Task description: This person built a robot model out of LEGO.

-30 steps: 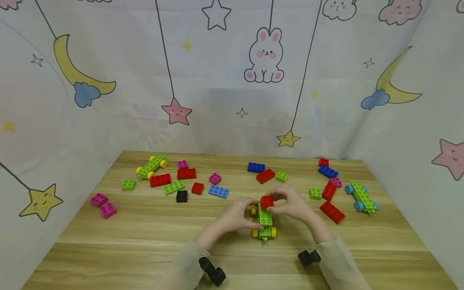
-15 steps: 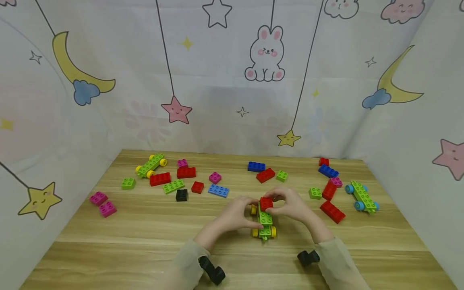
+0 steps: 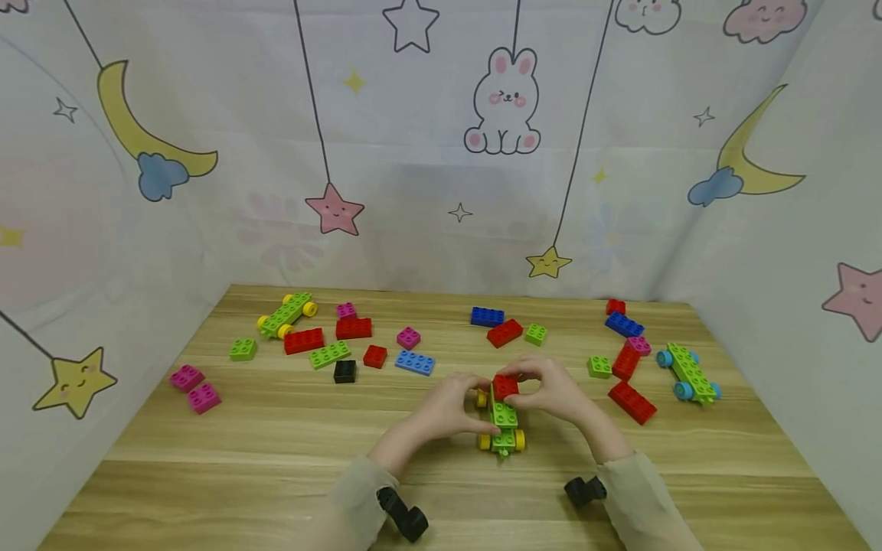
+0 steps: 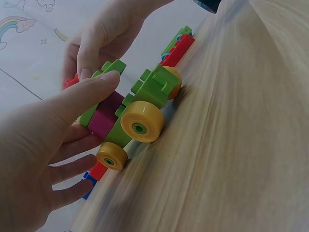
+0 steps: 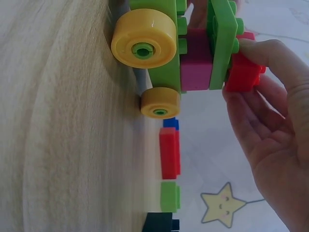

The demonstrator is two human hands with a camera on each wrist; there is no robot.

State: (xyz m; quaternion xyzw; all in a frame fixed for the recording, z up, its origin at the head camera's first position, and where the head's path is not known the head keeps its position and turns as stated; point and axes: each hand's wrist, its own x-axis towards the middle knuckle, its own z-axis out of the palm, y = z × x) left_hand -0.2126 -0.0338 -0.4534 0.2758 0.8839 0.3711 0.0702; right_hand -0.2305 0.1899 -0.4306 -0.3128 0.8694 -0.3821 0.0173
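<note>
In the head view a small green building-brick car (image 3: 504, 419) stands on the table, with yellow wheels (image 4: 143, 121). A magenta brick (image 5: 196, 67) sits on its wheeled base, and a green plate (image 5: 220, 48) lies over that brick. My left hand (image 3: 448, 409) holds the car from the left, its thumb on the green plate. At the plate's far end, my right hand (image 3: 556, 389) pinches a red brick (image 3: 505, 386) between thumb and fingers. The right wrist view shows this brick against the plate's studded side; whether it is fully pressed on, I cannot tell.
Another green car base (image 3: 286, 314) with yellow wheels stands at the back left, and one with blue wheels (image 3: 689, 373) at the right. Loose bricks lie around, among them a light blue brick (image 3: 415, 362), a black brick (image 3: 345, 372) and a long red brick (image 3: 632, 402).
The red brick has shifted slightly left and nearer over the green plate, with my right fingers on it. My left hand and the car have stayed in place.
</note>
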